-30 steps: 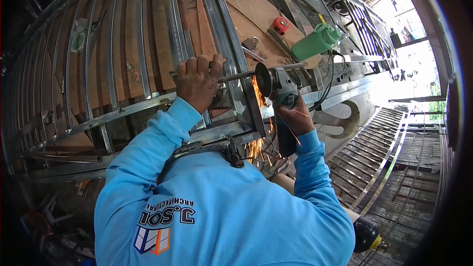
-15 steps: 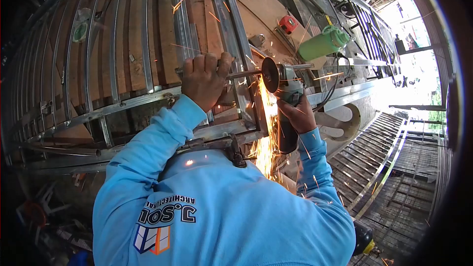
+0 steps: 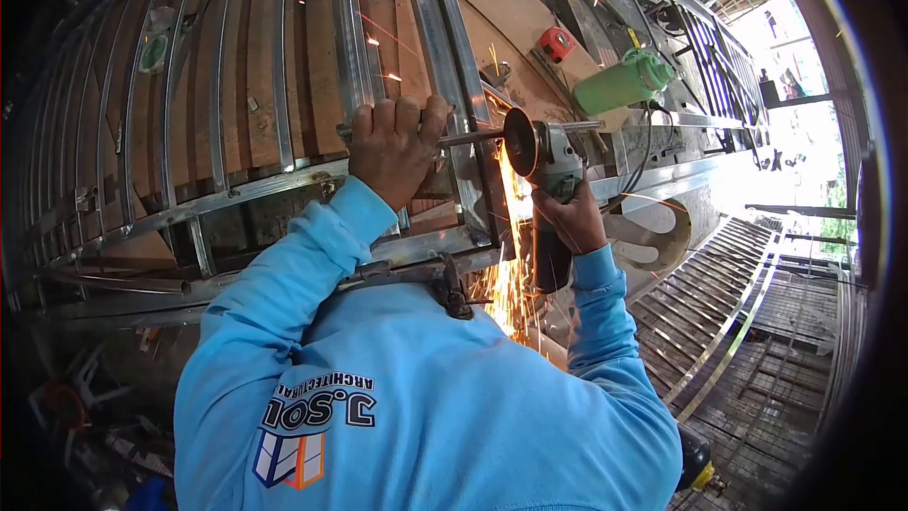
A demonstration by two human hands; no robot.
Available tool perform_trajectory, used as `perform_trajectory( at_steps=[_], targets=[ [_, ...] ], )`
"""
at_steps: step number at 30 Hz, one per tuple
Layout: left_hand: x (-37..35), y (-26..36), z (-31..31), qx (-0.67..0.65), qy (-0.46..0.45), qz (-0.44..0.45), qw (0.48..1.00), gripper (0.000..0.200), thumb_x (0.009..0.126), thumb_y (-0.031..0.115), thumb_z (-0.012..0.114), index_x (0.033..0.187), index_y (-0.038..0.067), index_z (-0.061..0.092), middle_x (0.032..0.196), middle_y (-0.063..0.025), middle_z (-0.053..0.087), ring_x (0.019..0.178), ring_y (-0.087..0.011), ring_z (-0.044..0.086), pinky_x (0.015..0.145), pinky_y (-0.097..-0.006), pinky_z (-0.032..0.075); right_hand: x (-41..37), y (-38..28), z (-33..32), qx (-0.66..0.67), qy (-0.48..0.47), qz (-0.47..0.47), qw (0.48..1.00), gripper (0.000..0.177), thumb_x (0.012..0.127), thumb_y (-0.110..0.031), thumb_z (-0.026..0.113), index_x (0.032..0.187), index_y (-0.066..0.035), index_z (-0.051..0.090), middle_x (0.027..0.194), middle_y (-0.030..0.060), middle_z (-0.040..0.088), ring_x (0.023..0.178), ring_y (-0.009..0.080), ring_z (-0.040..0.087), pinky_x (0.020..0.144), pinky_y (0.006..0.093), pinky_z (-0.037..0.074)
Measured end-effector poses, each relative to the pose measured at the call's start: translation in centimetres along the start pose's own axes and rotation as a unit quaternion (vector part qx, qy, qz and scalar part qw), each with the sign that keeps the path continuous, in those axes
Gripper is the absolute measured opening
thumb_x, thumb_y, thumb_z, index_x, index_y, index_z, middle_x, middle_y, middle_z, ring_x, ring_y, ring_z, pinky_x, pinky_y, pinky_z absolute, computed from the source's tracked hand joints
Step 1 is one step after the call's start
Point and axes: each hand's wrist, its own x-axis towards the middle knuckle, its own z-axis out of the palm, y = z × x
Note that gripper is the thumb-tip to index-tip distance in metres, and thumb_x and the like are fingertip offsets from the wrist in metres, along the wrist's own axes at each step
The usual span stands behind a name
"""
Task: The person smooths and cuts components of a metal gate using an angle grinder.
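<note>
My left hand (image 3: 395, 147) is closed, knuckles up, around a thin metal rod (image 3: 469, 138) lying level above the steel frame. In my right hand (image 3: 572, 216) is an angle grinder (image 3: 558, 166), gripped by its dark body. Its cutting disc (image 3: 521, 142) stands upright and meets the right end of the visible rod. A dense stream of orange sparks (image 3: 513, 274) falls from the disc towards my chest. My palms and the undersides of my fingers are hidden.
A steel frame with long bars (image 3: 224, 85) spans the left and middle. A green bottle (image 3: 619, 83) and a red tape measure (image 3: 555, 44) stand beyond the grinder. A black cable (image 3: 653, 147) runs at the right. A barred panel (image 3: 705, 308) lies lower right.
Both hands, the rod and the grinder stay almost in place. The spark stream has changed shape, spreading more near its lower end, with fewer stray sparks at the top.
</note>
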Motion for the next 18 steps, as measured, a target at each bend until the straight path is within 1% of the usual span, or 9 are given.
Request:
perform_trajectory(
  at_steps=[4,5,7,10,11,13,14,16,18],
  targets=[
    [-0.1,-0.1,-0.1,-0.005,-0.004,0.002,1.0,0.034,0.095,0.027,0.063,0.126,0.017,0.053,0.094,-0.0039,0.055,0.087,-0.0223,0.055,0.083,-0.0446,0.041,0.2,1.4,0.1,0.024,0.001,-0.019,1.0,0.062,0.083,-0.024,0.081,0.131,0.0,0.05,0.117,0.0121,0.069,0.107,0.0194,0.068,0.093,0.0347,0.053],
    [-0.1,-0.1,-0.2,-0.009,-0.004,0.003,1.0,0.034,0.095,0.027,0.063,0.126,0.017,0.053,0.094,-0.0039,0.055,0.087,-0.0223,0.055,0.083,-0.0445,0.041,0.1,1.1,0.1,0.011,0.0,-0.008,1.0,0.062,0.083,-0.024,0.082,0.131,0.0,0.05,0.118,0.0122,0.069,0.107,0.0197,0.068,0.093,0.0349,0.053],
    [0.0,0.0,-0.3,-0.008,-0.013,-0.001,1.0,0.035,0.094,0.026,0.063,0.126,0.016,0.053,0.095,-0.004,0.055,0.088,-0.0225,0.055,0.083,-0.0447,0.041,-0.2,0.0,0.0,-0.017,0.0,0.015,1.0,0.063,0.083,-0.025,0.082,0.131,0.0,0.05,0.119,0.0126,0.069,0.107,0.0203,0.068,0.094,0.0351,0.053],
    [0.0,-0.1,-0.3,-0.004,-0.022,0.002,1.0,0.038,0.091,0.023,0.063,0.127,0.016,0.052,0.097,-0.0041,0.055,0.089,-0.0228,0.055,0.083,-0.0449,0.04,-0.1,1.5,0.4,0.052,-0.002,-0.006,0.999,0.062,0.082,-0.025,0.082,0.13,0.0,0.051,0.119,0.0128,0.069,0.106,0.0203,0.068,0.093,0.0352,0.054],
    [-0.1,-0.1,-0.2,-0.003,-0.025,0.004,1.0,0.039,0.09,0.023,0.063,0.128,0.016,0.052,0.097,-0.0042,0.055,0.089,-0.0229,0.055,0.083,-0.045,0.04,-0.1,1.4,0.3,0.024,0.003,0.005,1.0,0.062,0.082,-0.024,0.082,0.13,0.0,0.051,0.118,0.0126,0.069,0.106,0.0202,0.069,0.092,0.0352,0.054],
    [-0.4,0.0,-0.1,-0.01,-0.043,-0.007,0.999,0.072,0.07,0.033,0.081,0.133,0.019,0.049,0.103,-0.0046,0.053,0.094,-0.0245,0.054,0.086,-0.0455,0.039,-0.2,0.5,0.1,-0.031,0.013,0.027,0.999,0.061,0.082,-0.022,0.082,0.13,-0.001,0.051,0.116,0.0122,0.07,0.104,0.0199,0.069,0.091,0.035,0.055],
    [-0.5,0.1,0.0,-0.013,-0.052,-0.012,0.999,0.089,0.06,0.038,0.091,0.135,0.02,0.048,0.106,-0.0048,0.051,0.097,-0.0253,0.053,0.087,-0.0458,0.039,-0.2,0.3,0.1,-0.024,0.011,0.032,0.999,0.061,0.082,-0.022,0.082,0.13,-0.001,0.051,0.116,0.0122,0.07,0.104,0.0199,0.069,0.09,0.0349,0.055],
    [-0.6,0.1,0.2,-0.015,-0.05,-0.015,0.999,0.088,0.06,0.039,0.09,0.135,0.02,0.048,0.107,-0.0049,0.052,0.097,-0.0253,0.053,0.088,-0.0461,0.039,-0.1,0.1,0.1,-0.01,0.004,0.039,0.999,0.061,0.082,-0.022,0.082,0.13,-0.001,0.051,0.115,0.0121,0.07,0.103,0.0201,0.069,0.089,0.0346,0.055],
    [-0.8,0.2,0.2,-0.015,-0.051,-0.017,0.998,0.087,0.06,0.039,0.09,0.135,0.02,0.048,0.107,-0.005,0.052,0.097,-0.0253,0.053,0.088,-0.0463,0.039,-0.1,0.3,0.2,0.008,0.002,0.023,1.0,0.06,0.082,-0.023,0.082,0.13,-0.002,0.051,0.115,0.012,0.07,0.102,0.0206,0.069,0.089,0.0348,0.055]
  ],
)
